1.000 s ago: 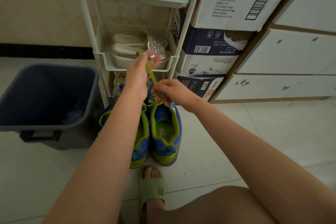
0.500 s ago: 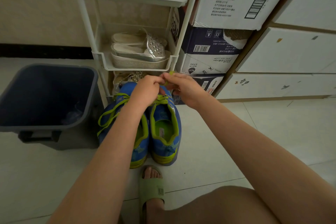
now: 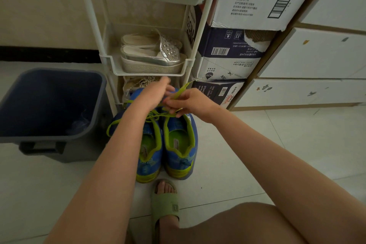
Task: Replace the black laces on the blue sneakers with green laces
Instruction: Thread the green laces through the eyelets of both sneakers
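Observation:
Two blue sneakers with green trim stand side by side on the floor, the left sneaker point(image 3: 147, 156) partly under my left forearm and the right sneaker point(image 3: 181, 144) beside it. Green laces cross the right sneaker's eyelets, and a green lace loop point(image 3: 112, 127) hangs off the left sneaker's outer side. My right hand point(image 3: 188, 102) pinches a green lace end point(image 3: 181, 91) that points up and right over the right sneaker. My left hand point(image 3: 156, 93) is blurred just left of it, fingers extended toward the lace. No black laces are in view.
A dark blue bin point(image 3: 49, 105) stands left of the sneakers. Behind them is a white shelf rack point(image 3: 146, 69) holding silver wedge sandals point(image 3: 152, 53). Stacked cardboard boxes point(image 3: 229, 53) and white drawers point(image 3: 309, 55) fill the right. My foot in a green slipper point(image 3: 165, 206) is just before the sneakers.
My left hand came down from holding the lace high to the right sneaker's top. The lace end passed to my right hand, and my left hand's fingers have now spread.

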